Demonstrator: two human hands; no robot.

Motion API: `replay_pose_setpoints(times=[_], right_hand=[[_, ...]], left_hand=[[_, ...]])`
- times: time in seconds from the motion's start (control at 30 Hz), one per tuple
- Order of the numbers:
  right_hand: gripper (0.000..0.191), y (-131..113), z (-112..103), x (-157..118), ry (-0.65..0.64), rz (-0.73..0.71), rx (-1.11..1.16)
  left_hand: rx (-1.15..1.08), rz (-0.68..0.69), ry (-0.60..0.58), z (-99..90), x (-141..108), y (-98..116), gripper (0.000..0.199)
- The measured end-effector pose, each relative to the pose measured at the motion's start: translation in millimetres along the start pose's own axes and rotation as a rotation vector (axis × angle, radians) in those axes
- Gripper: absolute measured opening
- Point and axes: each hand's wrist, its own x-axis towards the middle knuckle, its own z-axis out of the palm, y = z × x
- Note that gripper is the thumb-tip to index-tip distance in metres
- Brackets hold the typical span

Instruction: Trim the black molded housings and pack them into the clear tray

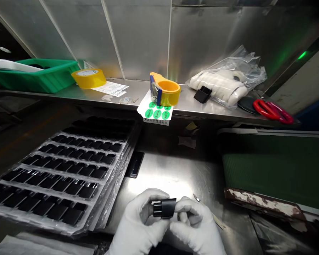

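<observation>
A small black plastic part (164, 208) with prongs on its left end is held above the metal table (172, 170). My left hand (142, 219), in a white glove, has its thumb and fingers closed round the part from the left and below. On the right, my right hand (198, 226), also gloved in white, is closed with its fingertips at the part's right end. To the left lies a stack of clear trays (103, 186) filled with rows of black parts (51, 180). A thin metal blade tool (218, 222) lies partly behind my right hand.
A dark phone (135, 164) lies beside the trays. The shelf (138, 101) holds a green bin (48, 76), yellow tape (91, 78), a tape dispenser (168, 90), green stickers (157, 114), a bag of white rolls (225, 83) and red scissors (267, 109). A green conveyor (276, 166) is right.
</observation>
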Motion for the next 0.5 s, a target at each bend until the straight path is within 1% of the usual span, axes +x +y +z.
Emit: replay_pose_setpoints(times=[0.07,0.13,0.2,0.27,0.3,0.33,0.37,0.4,0.43,0.47,0.5], right_hand=[[0.014,-3.3,-0.9,-0.1,-0.029,0.006,0.066],[0.020,-3.1,-4.0,0.3,-0.072,0.035,0.149],[0.029,1.8,-8.7,1.7,-0.113,0.099,0.242],[0.032,9.4,-13.1,4.3,-0.124,0.159,0.319],[0.032,13.1,-14.4,5.9,-0.124,0.163,0.341],[0.032,16.3,-15.0,7.4,-0.117,0.154,0.341],[0.033,18.7,-14.7,8.7,-0.099,0.135,0.314],[0.033,20.3,-13.7,9.6,-0.065,0.100,0.259],[0.033,21.5,-12.1,9.8,-0.008,0.047,0.172],[0.032,22.4,-10.2,9.5,0.065,-0.015,0.057],[0.030,23.3,-8.2,8.5,0.139,-0.081,-0.072]], left_hand=[[0.061,0.046,-0.042,-1.8,2.5,-3.0,0.029],[0.122,0.096,-0.060,-5.5,4.6,-8.0,0.026],[0.198,0.196,-0.055,-9.7,6.7,-14.1,0.025],[0.300,0.315,-0.043,-12.0,8.9,-19.5,0.028],[0.332,0.350,-0.039,-11.9,10.0,-21.5,0.030],[0.338,0.344,-0.024,-11.0,11.0,-22.6,0.033],[0.311,0.288,0.005,-9.5,12.1,-23.1,0.039],[0.246,0.201,0.029,-7.8,13.1,-22.9,0.048],[0.144,0.104,0.024,-6.3,14.3,-22.4,0.058],[0.000,0.002,-0.017,-5.3,15.7,-21.9,0.066],[-0.160,-0.090,-0.084,-4.9,17.3,-21.8,0.069]])
